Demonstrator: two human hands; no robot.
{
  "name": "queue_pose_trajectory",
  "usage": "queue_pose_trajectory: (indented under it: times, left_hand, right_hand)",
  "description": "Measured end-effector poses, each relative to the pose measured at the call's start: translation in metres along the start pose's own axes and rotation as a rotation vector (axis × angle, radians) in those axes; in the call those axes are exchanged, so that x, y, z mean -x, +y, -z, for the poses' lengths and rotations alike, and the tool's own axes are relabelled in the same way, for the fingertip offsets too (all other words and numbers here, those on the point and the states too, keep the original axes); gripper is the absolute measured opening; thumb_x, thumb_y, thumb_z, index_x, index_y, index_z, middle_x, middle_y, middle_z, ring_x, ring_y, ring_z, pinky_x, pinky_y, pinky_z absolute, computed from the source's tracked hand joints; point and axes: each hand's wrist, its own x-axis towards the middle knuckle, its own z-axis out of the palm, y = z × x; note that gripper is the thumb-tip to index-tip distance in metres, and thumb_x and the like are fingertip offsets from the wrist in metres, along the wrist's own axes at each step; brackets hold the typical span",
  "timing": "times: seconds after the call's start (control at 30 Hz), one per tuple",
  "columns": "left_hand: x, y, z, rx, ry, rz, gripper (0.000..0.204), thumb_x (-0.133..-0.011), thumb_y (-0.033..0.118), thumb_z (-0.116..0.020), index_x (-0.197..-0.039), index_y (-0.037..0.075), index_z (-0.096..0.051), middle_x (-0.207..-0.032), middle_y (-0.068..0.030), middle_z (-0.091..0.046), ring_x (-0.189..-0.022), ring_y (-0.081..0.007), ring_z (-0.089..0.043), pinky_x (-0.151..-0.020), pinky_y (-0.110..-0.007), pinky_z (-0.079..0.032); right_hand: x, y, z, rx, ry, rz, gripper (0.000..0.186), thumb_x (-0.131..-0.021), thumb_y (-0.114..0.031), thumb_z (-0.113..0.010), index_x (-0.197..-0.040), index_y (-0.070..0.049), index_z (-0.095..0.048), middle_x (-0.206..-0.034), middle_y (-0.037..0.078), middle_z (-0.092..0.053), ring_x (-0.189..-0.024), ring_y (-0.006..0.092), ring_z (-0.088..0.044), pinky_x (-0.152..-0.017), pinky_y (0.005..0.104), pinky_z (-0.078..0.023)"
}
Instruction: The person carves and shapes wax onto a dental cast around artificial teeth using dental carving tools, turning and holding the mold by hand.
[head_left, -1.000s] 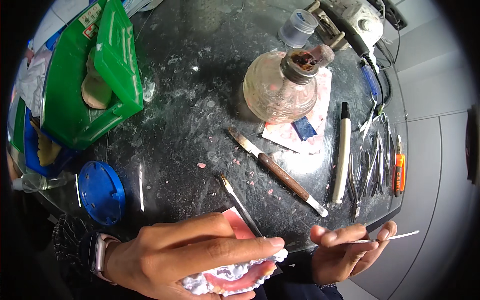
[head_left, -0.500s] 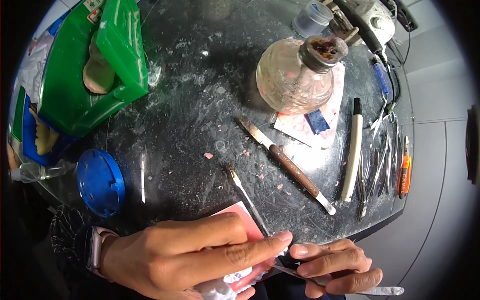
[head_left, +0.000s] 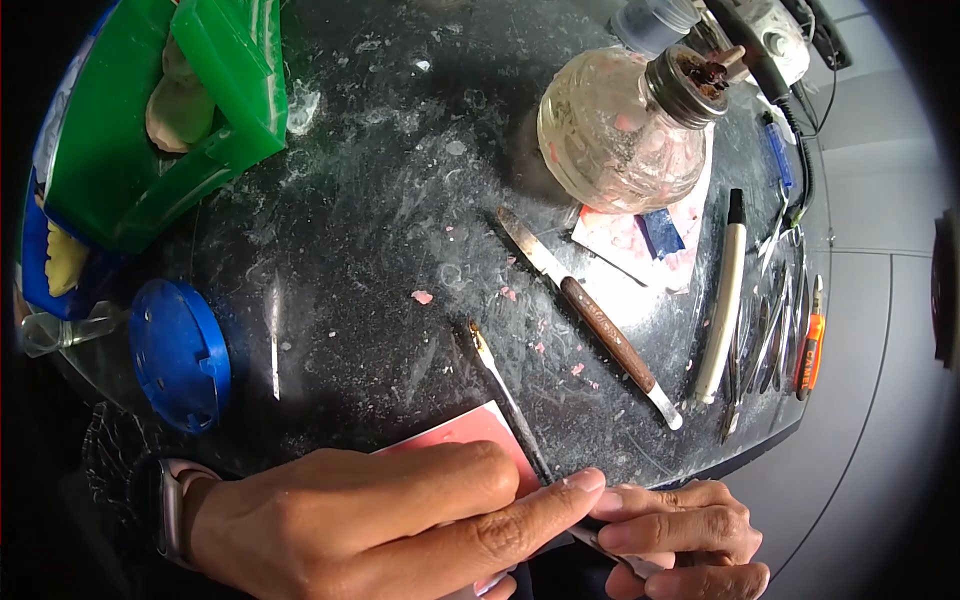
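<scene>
My left hand (head_left: 380,515), wrist banded by a watch, is closed over a pink-and-white dental piece (head_left: 462,592), mostly hidden beneath it at the lower edge. Just right of it my right hand (head_left: 690,530) has its fingers curled on a slim metal instrument (head_left: 640,565); their tips nearly meet my left index finger. Under my left hand lies a pink sheet (head_left: 450,427). A thin tool with a stained tip (head_left: 500,380) rests across the sheet's right part. A wooden-handled wax knife (head_left: 605,330) lies above on the dark bench.
A glass burner jar (head_left: 620,135) stands on a stained pad (head_left: 670,270). At left are a green bin (head_left: 230,80), blue tray (head_left: 40,270) and blue lid (head_left: 175,355). At right lie a cream rod (head_left: 720,320), metal instruments (head_left: 770,340), orange cutter (head_left: 810,350) and cords.
My right hand has moved left and turned palm down, bringing the instrument to the dental piece. My left hand has shifted slightly right and now covers more of that piece.
</scene>
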Motion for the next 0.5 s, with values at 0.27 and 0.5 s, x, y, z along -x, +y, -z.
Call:
queue_pose_trajectory:
  times: [0.27, 0.5]
  left_hand:
    - [-0.007, 0.004, 0.014, -0.038, -0.065, -0.01, 0.048, -0.055, -0.006, -0.071, -0.102, -0.004, -0.06, -0.083, -0.0108, -0.055, -0.061, -0.0121, -0.052, -0.05, -0.022, -0.043]
    - [-0.006, -0.002, 0.019, 0.043, -0.302, 0.031, 0.054, -0.062, 0.002, -0.073, -0.11, -0.006, -0.051, -0.091, -0.0149, -0.056, -0.074, -0.0159, -0.058, -0.058, -0.024, -0.049]
  right_hand:
    - [0.006, 0.001, -0.004, 0.011, 0.082, -0.002, 0.039, -0.064, 0.013, -0.064, -0.096, 0.004, -0.043, -0.089, 0.027, -0.054, -0.084, 0.0422, -0.06, -0.068, 0.041, -0.054]
    - [0.003, -0.001, -0.002, 0.071, 0.033, 0.014, 0.038, -0.066, 0.014, -0.062, -0.095, 0.003, -0.04, -0.089, 0.028, -0.053, -0.081, 0.0421, -0.06, -0.064, 0.0394, -0.055]
